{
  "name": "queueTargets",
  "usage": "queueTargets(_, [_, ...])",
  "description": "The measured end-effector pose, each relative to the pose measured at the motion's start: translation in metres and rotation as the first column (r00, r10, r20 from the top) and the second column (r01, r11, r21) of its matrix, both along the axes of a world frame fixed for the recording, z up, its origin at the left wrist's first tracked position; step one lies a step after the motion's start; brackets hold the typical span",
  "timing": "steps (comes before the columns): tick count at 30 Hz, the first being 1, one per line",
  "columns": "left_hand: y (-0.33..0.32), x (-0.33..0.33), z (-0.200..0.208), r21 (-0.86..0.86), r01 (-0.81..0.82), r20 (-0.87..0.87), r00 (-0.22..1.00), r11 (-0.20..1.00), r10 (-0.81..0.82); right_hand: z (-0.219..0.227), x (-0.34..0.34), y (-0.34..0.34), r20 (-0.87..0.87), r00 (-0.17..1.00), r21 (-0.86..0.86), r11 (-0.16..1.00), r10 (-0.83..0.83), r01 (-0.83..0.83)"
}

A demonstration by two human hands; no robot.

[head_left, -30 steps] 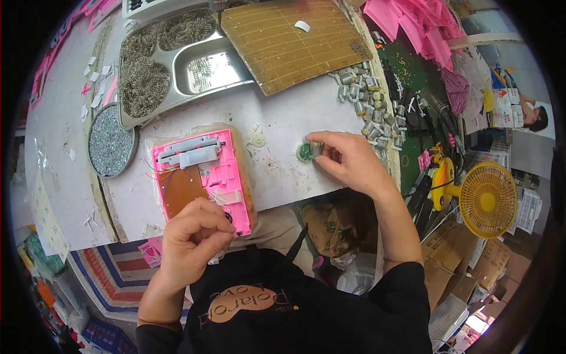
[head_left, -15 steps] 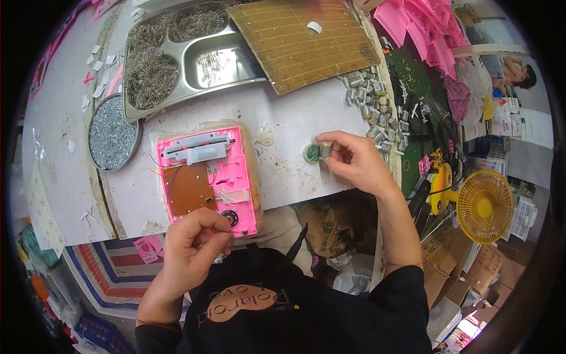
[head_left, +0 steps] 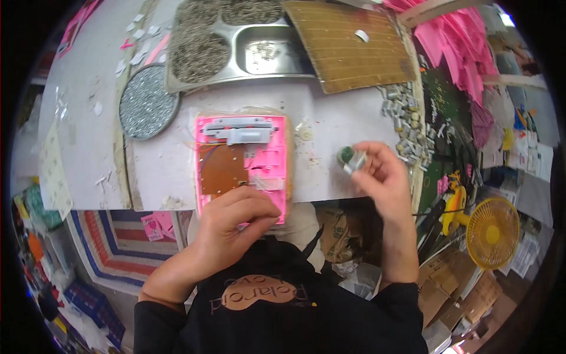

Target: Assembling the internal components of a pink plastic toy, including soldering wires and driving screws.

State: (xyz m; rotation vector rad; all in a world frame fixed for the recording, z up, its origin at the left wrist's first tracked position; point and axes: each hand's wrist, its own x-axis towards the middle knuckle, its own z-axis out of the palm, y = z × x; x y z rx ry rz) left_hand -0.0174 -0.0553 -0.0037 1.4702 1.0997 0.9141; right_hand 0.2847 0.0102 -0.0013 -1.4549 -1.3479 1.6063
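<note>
A pink plastic housing (head_left: 272, 160) lies on the worktable, resting on a plastic-wrapped pad. Across its top sits a grey plastic mechanism (head_left: 247, 135); a brown circuit board (head_left: 222, 169) with thin wires fills its left side. My left hand (head_left: 233, 221) is over the lower edge of the housing, thumb and fingers pinched together. Whatever they may hold is hidden. To the right, my right hand (head_left: 386, 177) pinches a small silver motor (head_left: 356, 161) between thumb and fingers. The motor is right beside a small round green pot (head_left: 345, 154), possibly touching it.
Many small silver motors (head_left: 407, 121) are heaped at the table's right edge. A round tray of screws (head_left: 149, 103) and a metal compartment tray of springy metal parts (head_left: 200, 56) stand behind, with a brown board (head_left: 354, 50) overlapping the tray. A yellow fan (head_left: 492, 233) stands right.
The view has shifted, so the table appears farther right. My left hand now covers the lower part of the housing, hiding the round black part seen before. My right hand still holds the motor by the pot.
</note>
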Motion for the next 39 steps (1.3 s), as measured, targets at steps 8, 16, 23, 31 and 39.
queueTargets(8, [-0.004, -0.003, -0.004, 0.055, 0.015, -0.059, 0.998, 0.998, -0.012, -0.011, -0.07, -0.046, -0.597, 0.801, -0.324, 0.929, -0.054, -0.178])
queueTargets(16, [-0.011, -0.002, -0.003, 0.02, -0.043, 0.046, 0.998, 0.999, 0.042, -0.011, -0.083, -0.042, -0.686, 0.711, -0.453, 0.855, -0.154, -0.251])
queueTargets(23, [-0.013, -0.003, -0.004, 0.047, -0.013, 0.032, 0.999, 0.999, 0.012, -0.011, -0.082, -0.041, -0.701, 0.701, -0.46, 0.832, -0.127, -0.309])
queueTargets(31, [-0.016, -0.004, -0.014, 0.262, -0.005, -0.056, 0.998, 0.965, 0.02, 0.011, -0.081, -0.041, 0.186, 0.912, 0.418, 0.811, 0.364, -0.409])
queueTargets(39, [-0.014, -0.005, -0.016, 0.448, -0.083, -0.036, 0.993, 0.89, 0.11, 0.016, -0.084, -0.034, 0.284, 0.899, 0.706, 0.562, 0.333, -0.432])
